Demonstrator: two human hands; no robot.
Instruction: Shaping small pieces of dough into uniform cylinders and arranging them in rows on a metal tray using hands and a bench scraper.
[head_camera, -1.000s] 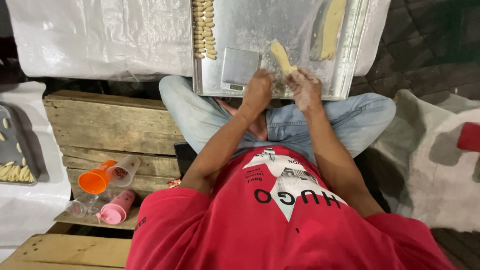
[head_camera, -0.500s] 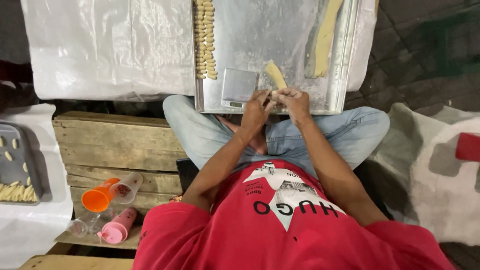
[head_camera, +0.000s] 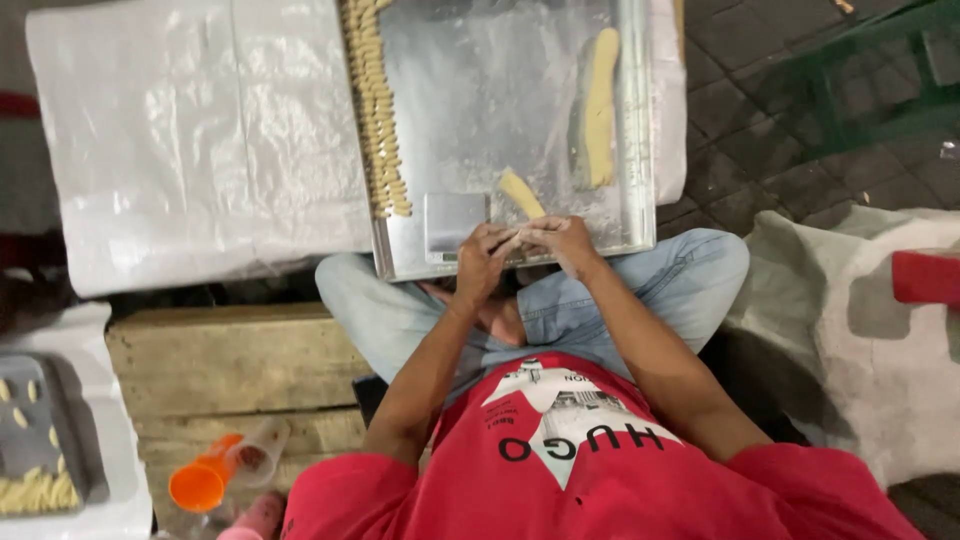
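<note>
While both hands meet at the near edge of the metal tray (head_camera: 480, 100), the left hand (head_camera: 482, 262) and the right hand (head_camera: 562, 240) are curled inward with their fingertips touching. Between them sits a small pale bit of dough; both hands pinch it, fingers bent, neither hand spread. How tightly each closes on it cannot be told exactly, as the fingers cover most of it.

Just beyond the fingertips lies a short dough piece (head_camera: 522, 193), tilted, on the floured tray surface, close to the hands but apparently not held. A flat metal scraper (head_camera: 455, 222) rests on the tray just left of the left hand. Along the tray's right side lies a long dough roll (head_camera: 600, 105), well apart from the hands. Down the tray's left edge runs a row of small shaped dough pieces (head_camera: 378, 110).

Tray sits on a white plastic sheet (head_camera: 200, 140). Person sits cross-legged in jeans and a red shirt beside a wooden pallet (head_camera: 230, 360). An orange cup (head_camera: 205, 480) lies on it at lower left.
</note>
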